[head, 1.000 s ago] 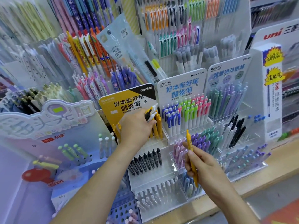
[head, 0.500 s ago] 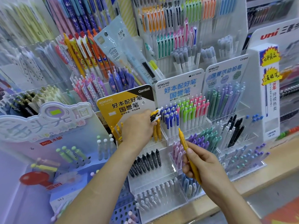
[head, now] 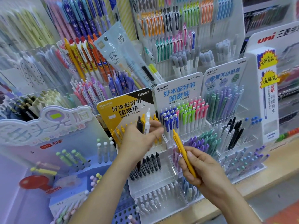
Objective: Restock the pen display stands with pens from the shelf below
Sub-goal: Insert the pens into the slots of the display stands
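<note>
Left hand (head: 139, 140) pulled back slightly from yellow stand (head: 113, 110), gripping pen bundle (head: 143, 125); right hand (head: 199, 169) pinches yellow pen (head: 182, 147), tip upward.

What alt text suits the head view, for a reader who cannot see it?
A person's right hand holds one yellow pen, pointing up toward a tiered pen stand with a yellow Kokuyo header card, while the left hand holds a bunch of pens, black, yellow and white, in front of it. Racks of colourful pens crowd the shelves behind.
</note>
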The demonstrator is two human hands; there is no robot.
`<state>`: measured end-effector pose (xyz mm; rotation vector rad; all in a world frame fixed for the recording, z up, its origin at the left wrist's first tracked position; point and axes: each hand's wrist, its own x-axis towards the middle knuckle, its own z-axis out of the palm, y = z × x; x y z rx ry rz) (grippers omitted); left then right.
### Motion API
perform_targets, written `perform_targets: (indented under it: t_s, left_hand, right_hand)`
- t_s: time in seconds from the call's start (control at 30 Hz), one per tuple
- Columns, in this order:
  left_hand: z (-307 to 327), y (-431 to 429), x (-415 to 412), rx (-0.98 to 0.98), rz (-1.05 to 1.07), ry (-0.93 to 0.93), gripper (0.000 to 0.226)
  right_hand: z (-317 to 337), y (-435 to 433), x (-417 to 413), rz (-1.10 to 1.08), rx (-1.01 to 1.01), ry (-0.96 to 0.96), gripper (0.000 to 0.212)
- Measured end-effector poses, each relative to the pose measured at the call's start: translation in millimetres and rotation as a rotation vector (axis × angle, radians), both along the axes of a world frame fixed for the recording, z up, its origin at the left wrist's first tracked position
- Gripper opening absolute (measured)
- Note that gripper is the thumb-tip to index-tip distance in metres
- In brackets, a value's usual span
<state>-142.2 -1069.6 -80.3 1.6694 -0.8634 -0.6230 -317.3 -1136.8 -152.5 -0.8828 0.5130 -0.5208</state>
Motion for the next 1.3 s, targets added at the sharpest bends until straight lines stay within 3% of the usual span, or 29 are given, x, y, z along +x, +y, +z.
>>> perform_targets:
  t_s: [0.1,0.27,0.33,0.47,0.57,0.67,0.97,1.3]
  left_hand:
    - [-2.9,15.2,-10.5,0.013,-0.157,0.242,0.026]
    - [-12.8,29.3,-7.9,-0.021,-0.171,0.309,0.025]
    - [-14.7,33.8,-6.7,-0.032,-0.124,0.273,0.021]
    - [-4.5,36.0,8.1,-0.138,0.113,0.178,0.026]
    - [7.0,31.6,30.4,-0.225,0.310,0.003,0.014]
    - [3.1,22.7,43.5,-0.200,0.387,-0.142,0.018]
    - [-17.4,-3.4,32.8,-0.082,0.351,-0.374,0.009]
    - [-39.7,-19.9,32.6,0.103,0.244,-0.574,0.015]
  right_hand:
    - [3.0,3.4,3.5,0.121,0.041,-0.054,0.031]
    - [5.6,14.5,13.7,0.256,0.093,-0.114,0.023]
    - [4.4,18.3,16.8,0.258,0.077,-0.092,0.025]
    - [-4.4,16.9,20.2,0.162,-0.089,0.161,0.024]
    - [-11.0,9.0,17.0,0.018,-0.116,0.254,0.022]
    - [-10.0,2.4,12.8,-0.054,-0.111,0.278,0.021]
    - [-11.9,1.2,6.8,-0.045,-0.135,0.310,0.023]
    - [-12.8,0.5,6.8,-0.021,-0.147,0.306,0.024]
